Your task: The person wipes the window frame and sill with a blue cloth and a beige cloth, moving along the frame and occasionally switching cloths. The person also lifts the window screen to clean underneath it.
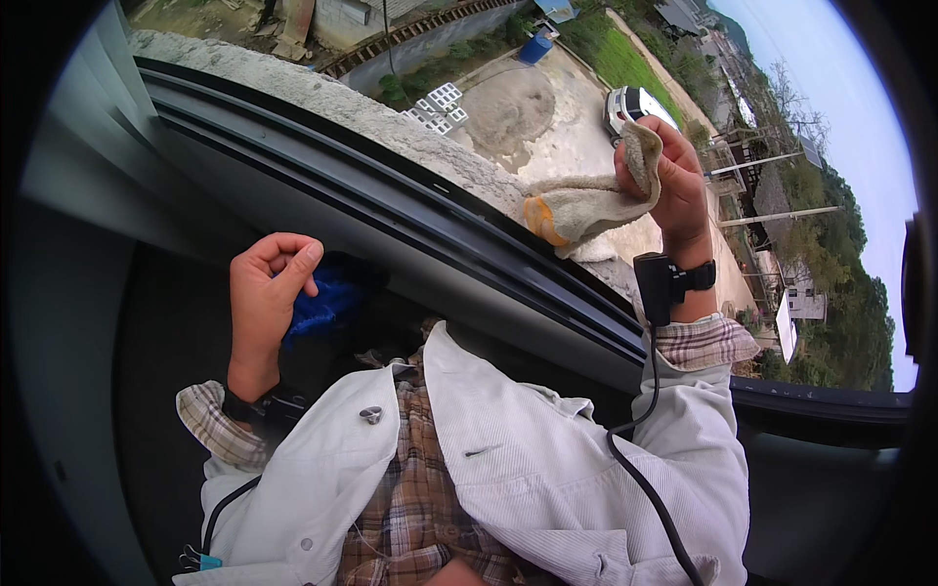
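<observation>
My right hand (678, 176), raised over the outer side of the window, grips a worn beige cloth (597, 209) with an orange patch at its lower end. The cloth hangs to the left, its end over the rough outer sill. Inside the window, my left hand (267, 293) is held up with its fingers curled in and the thumb against the index finger; nothing shows in it. Behind that hand lies something blue (322, 300), partly hidden. Both wrists wear black straps, and a black device (654, 288) with a cable sits at the right one.
A dark metal window track (381, 220) runs diagonally between my hands, beside a rough concrete ledge (293, 95). A pale curtain (95, 146) hangs at the left. Far below outside are a yard with hollow blocks (440, 110), a blue barrel (535, 49) and a white car (637, 110).
</observation>
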Tool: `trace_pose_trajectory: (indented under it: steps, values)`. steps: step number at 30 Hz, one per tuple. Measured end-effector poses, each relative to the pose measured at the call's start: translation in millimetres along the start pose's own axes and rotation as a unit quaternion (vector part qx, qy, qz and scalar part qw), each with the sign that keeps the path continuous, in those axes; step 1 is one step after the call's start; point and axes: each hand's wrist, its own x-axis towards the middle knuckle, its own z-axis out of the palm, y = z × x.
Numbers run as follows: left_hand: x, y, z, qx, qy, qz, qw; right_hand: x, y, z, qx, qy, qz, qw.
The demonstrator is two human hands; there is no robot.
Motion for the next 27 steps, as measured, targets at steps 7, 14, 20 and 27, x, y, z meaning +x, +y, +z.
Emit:
trace_pose_trajectory:
  steps: [7, 14, 20, 27]
  values:
    - [4.6, -1.9, 12.9, 0.029, -0.023, -0.003, 0.999, -50.3, -5.8, 29.4, -0.531, -0.104, -0.022, 0.841]
    - [9.1, -4.2, 15.6, 0.035, -0.040, -0.016, 0.998, -51.1, 63.2, 80.7, -0.462, -0.105, -0.031, 0.880]
    - [9.5, -8.6, 11.9, 0.023, -0.045, -0.028, 0.998, -46.1, 85.5, 99.0, -0.428, 0.019, 0.036, 0.903]
    - [12.4, -12.1, 10.9, 0.012, -0.052, -0.042, 0.998, -53.3, 88.5, 115.7, -0.536, 0.010, -0.083, 0.840]
